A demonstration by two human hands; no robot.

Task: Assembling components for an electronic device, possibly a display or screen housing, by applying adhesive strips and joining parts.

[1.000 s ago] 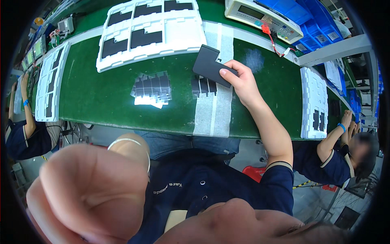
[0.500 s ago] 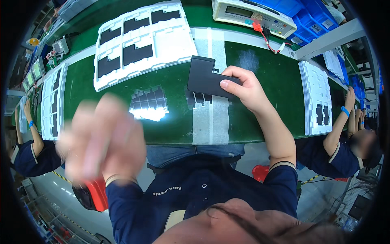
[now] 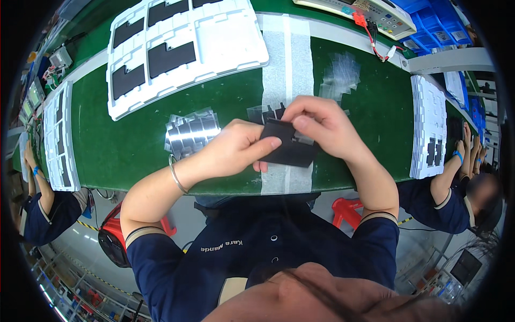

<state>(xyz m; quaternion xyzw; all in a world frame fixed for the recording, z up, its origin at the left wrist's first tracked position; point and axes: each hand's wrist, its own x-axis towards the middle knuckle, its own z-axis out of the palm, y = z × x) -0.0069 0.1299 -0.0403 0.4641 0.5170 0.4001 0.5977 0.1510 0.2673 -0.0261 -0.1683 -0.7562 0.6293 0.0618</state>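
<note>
A flat black L-shaped battery pack [image 3: 289, 152] is held in front of me over the pale tape strip on the table. My left hand [image 3: 241, 146] grips its left side, thumb on top and fingertips beneath. At its notched upper edge my right hand [image 3: 326, 129] is closed, thumb and forefinger pinched together; whether a small part is between them I cannot make out. Just beyond the pack lie dark strips on clear film [image 3: 266, 112], partly covered by my hands. Left of them is a sheet of shiny silver-grey strips [image 3: 191, 133].
A white moulded tray [image 3: 230, 40] at the far left holds several similar black packs. Clear film pieces [image 3: 341, 78] lie to the right. A bench meter [image 3: 370, 13] with red and black leads stands behind, near blue bins [image 3: 437, 27]. White trays [image 3: 429, 126] flank the table; co-workers sit at both sides.
My left hand has come from the lower left onto the pack. The pack has been drawn nearer, and my right hand has shifted to its notched edge. The view has tilted slightly.
</note>
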